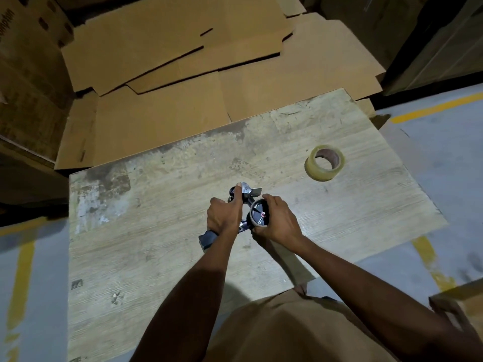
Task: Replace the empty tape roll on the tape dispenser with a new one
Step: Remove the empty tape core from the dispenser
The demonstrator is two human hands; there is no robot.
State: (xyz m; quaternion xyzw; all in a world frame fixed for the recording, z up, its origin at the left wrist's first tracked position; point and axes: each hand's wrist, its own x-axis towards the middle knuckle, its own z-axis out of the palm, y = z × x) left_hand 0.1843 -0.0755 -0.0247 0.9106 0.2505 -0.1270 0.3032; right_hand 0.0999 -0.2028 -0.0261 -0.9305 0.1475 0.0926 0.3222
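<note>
A dark metal tape dispenser [247, 193] is held just above the middle of the worn wooden table [156, 257]. My left hand [224, 214] grips its frame and handle, with the forefinger stretched along the front. My right hand [278, 220] is wrapped around the empty cardboard roll [258, 214], which sits on the dispenser's hub with its open end facing me. A full roll of clear tape [324, 162] lies flat on the table at the far right, well apart from both hands.
Flattened cardboard sheets [183, 61] cover the floor beyond the table's far edge. Stacked boxes [28, 74] stand at the left. Grey floor with yellow lines [439, 107] surrounds the table. A box corner [460, 307] shows at the lower right.
</note>
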